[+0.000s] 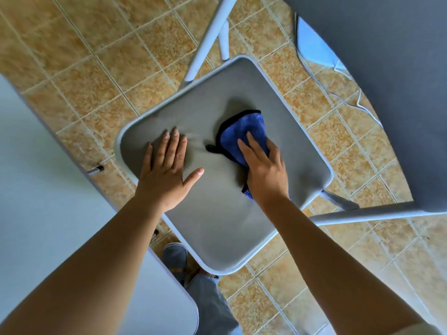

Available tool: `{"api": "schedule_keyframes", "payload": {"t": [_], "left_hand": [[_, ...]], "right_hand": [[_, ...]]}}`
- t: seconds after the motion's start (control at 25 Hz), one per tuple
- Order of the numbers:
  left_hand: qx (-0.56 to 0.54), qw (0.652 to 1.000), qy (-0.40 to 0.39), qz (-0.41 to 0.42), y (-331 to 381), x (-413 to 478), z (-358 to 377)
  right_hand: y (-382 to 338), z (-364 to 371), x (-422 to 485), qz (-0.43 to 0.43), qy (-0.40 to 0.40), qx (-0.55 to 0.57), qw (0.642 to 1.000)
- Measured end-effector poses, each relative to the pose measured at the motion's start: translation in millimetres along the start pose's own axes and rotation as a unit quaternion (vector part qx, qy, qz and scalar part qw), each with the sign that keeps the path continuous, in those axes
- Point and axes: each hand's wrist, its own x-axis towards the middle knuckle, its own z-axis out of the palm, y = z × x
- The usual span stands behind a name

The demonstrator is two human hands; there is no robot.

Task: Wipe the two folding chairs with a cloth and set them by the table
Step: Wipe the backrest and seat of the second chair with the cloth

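1. Folding chair seat [217, 226]: grey padded panel with a pale metal rim, in the centre of the view above the tiled floor [96, 68]. Its dark backrest [387, 93] fills the upper right.
2. Left hand [167, 175]: laid flat on the near-left part of the seat, fingers straight and close together, thumb spread out to the side. It holds nothing.
3. Cloth [242, 131]: blue with a black edge, bunched on the seat right of centre. It lies apart from the left hand, with bare seat between.
4. Right hand [263, 172]: on top of the cloth, fingers extended over it and pressing it to the seat. The cloth shows beyond the fingertips and below the wrist. The thumb is hidden.
5. Table [48, 189]: pale top along the left edge, just beside the chair.
6. Slipper [174, 256]: grey, on the floor under the seat's near corner.
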Motion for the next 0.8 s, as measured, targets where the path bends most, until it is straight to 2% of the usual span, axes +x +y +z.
{"api": "schedule_keyframes", "payload": {"t": [0.12,0.2,0.28,0.4,0.48,0.64,0.72,0.8], "left_hand": [[0.023,0.998,0.05,0.027,-6,-5,-2],[0.035,0.997,0.066,0.007,-10,-1,-6],[0.018,0.998,0.052,-0.032,-13,7,-9],[0.008,0.999,0.008,-0.053,-16,14,-6],[0.006,0.999,-0.005,-0.053,-18,14,-6],[-0.014,0.998,-0.018,-0.055,-19,15,-10],[-0.016,0.998,-0.034,-0.059,-19,17,-12],[-0.009,0.997,-0.043,-0.061,-18,17,-10]], "right_hand": [[16,-8,26,0.169,0.0,0.039,0.985],[4,-10,69,0.232,0.002,0.066,0.97],[-21,-10,107,0.215,-0.005,0.072,0.974],[-65,-2,117,0.109,-0.031,0.071,0.991],[-79,3,96,0.046,-0.02,0.081,0.995],[-37,3,34,-0.044,-0.011,0.032,0.998],[2,-6,24,0.016,-0.019,0.016,1.0],[25,-13,44,0.147,-0.018,0.03,0.988]]}}
